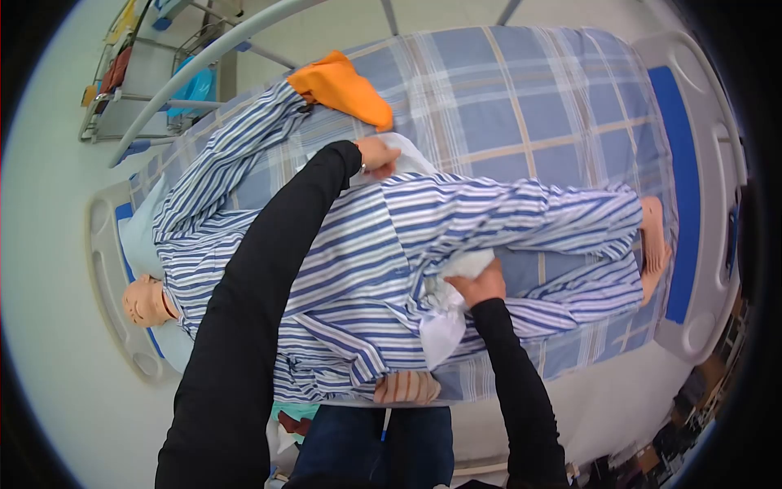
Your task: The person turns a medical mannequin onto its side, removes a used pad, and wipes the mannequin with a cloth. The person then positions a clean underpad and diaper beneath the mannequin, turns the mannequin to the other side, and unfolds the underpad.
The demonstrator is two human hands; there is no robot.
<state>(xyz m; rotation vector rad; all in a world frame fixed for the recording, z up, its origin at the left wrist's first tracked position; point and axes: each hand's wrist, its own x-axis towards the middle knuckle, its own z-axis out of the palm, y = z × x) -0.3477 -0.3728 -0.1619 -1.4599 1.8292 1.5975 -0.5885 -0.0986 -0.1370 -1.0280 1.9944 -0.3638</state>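
Note:
A manikin (350,244) in blue-and-white striped pajamas lies on its back on the bed, head to the left and bare feet to the right. Reaching across its waist, my left hand (379,156) has its fingers closed on white cloth (415,156) at the far hip. Between the manikin's thighs, my right hand (481,285) grips a bunched white cloth (444,330) that drapes over the near thigh. Whether both white parts are one piece is hidden. An orange cover (346,88) is over the far arm's end; a beige striped cover (407,387) is at the near one.
Blue plaid bedding (489,98) covers the bed. A raised side rail (195,69) runs along the far side, with a headboard (102,253) at left and a footboard (709,196) at right. A wire cart (122,94) with a blue bag stands beyond the rail.

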